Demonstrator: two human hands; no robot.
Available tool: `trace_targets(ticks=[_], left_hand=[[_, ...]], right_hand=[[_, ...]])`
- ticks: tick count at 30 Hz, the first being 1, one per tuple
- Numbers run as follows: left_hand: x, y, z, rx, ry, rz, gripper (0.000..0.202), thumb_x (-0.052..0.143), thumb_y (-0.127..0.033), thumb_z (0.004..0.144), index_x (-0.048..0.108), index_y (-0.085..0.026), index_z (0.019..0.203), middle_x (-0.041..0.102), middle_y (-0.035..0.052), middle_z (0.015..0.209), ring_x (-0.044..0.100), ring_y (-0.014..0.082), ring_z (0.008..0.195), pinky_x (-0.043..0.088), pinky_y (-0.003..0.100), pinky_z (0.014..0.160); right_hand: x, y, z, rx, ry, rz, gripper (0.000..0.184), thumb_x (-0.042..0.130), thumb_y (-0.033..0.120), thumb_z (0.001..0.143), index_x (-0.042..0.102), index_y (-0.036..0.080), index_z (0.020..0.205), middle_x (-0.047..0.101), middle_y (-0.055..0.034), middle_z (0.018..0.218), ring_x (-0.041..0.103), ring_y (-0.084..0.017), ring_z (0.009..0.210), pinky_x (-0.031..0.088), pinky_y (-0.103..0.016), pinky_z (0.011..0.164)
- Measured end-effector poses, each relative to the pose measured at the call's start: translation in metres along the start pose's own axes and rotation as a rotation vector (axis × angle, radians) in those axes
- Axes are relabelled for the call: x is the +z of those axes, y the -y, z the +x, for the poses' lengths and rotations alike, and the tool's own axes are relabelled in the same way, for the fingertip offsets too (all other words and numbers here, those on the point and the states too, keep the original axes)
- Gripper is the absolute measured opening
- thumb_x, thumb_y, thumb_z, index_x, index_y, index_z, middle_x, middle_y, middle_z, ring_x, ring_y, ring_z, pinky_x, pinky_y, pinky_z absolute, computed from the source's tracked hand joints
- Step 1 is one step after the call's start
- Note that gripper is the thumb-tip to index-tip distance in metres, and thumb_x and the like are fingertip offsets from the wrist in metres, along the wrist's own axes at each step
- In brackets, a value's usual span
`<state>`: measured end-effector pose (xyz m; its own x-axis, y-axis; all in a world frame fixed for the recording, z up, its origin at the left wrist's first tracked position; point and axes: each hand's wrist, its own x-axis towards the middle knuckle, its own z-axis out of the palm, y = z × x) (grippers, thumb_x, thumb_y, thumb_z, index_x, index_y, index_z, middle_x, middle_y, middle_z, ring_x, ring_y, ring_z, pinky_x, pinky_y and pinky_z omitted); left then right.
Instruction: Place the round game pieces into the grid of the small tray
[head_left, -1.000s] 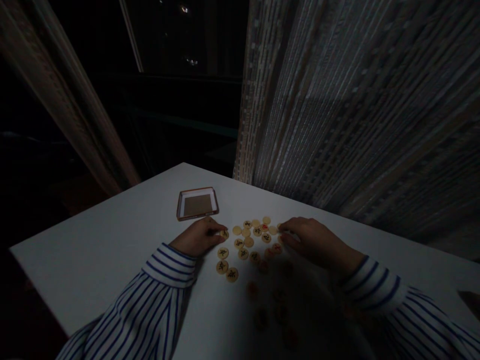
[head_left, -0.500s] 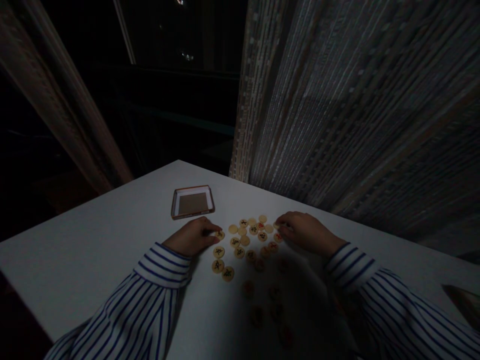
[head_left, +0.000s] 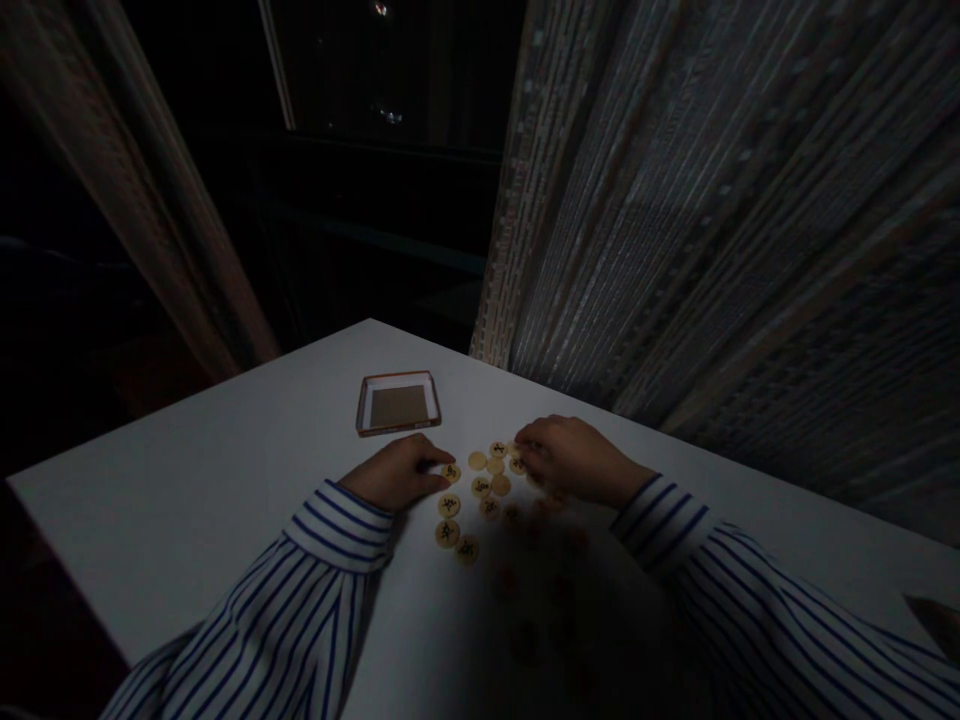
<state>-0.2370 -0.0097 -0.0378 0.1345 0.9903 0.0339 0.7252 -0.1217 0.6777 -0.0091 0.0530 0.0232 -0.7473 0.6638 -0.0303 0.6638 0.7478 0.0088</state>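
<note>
Round wooden xiangqi pieces [head_left: 481, 487] with black or red carved characters lie scattered on a white table [head_left: 187, 490], some in shadow. Left hand [head_left: 394, 472] half curled, fingertips on one piece [head_left: 450, 473]. Right hand [head_left: 571, 460] curled over the cluster; cannot tell if gripping. Shallow square tray [head_left: 361, 405] beyond.

The left hand [head_left: 395, 473] touches a xiangqi piece [head_left: 450, 473]; the right hand [head_left: 571, 460] covers other pieces [head_left: 500, 485].
</note>
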Motion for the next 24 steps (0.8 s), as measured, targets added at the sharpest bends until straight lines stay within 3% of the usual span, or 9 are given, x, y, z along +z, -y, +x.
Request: trace_targets(ticks=[5, 11, 24], left_hand=[[-0.001, -0.003, 0.000, -0.023, -0.098, -0.021, 0.037, 0.057, -0.036, 0.072, 0.067, -0.014, 0.100, 0.068, 0.0081, 0.085, 0.060, 0.0198, 0.077, 0.044, 0.028, 0.070], [0.001, -0.001, 0.001, -0.019, -0.325, 0.059, 0.034, 0.048, -0.033, 0.080, 0.066, -0.014, 0.101, 0.067, 0.0118, 0.103, 0.060, 0.0236, 0.093, 0.042, 0.033, 0.086], [0.002, -0.003, -0.001, -0.008, -0.335, 0.140, 0.033, 0.046, -0.031, 0.082, 0.066, -0.013, 0.101, 0.068, 0.0130, 0.102, 0.062, 0.0256, 0.093, 0.045, 0.036, 0.084]], right_hand=[[0.001, 0.020, 0.015, -0.098, 0.062, -0.029, 0.028, 0.043, 0.023, 0.084, 0.063, 0.020, 0.102, 0.067, -0.0069, 0.102, 0.057, -0.020, 0.098, 0.038, -0.029, 0.081], [0.005, 0.035, 0.032, -0.189, 0.080, -0.082, 0.024, 0.044, 0.025, 0.082, 0.065, 0.019, 0.093, 0.068, -0.0081, 0.094, 0.059, -0.021, 0.092, 0.040, -0.029, 0.073], [0.014, 0.037, 0.049, -0.165, 0.117, -0.073, 0.024, 0.047, 0.029, 0.078, 0.067, 0.021, 0.091, 0.069, -0.0076, 0.091, 0.061, -0.021, 0.088, 0.039, -0.028, 0.068]])
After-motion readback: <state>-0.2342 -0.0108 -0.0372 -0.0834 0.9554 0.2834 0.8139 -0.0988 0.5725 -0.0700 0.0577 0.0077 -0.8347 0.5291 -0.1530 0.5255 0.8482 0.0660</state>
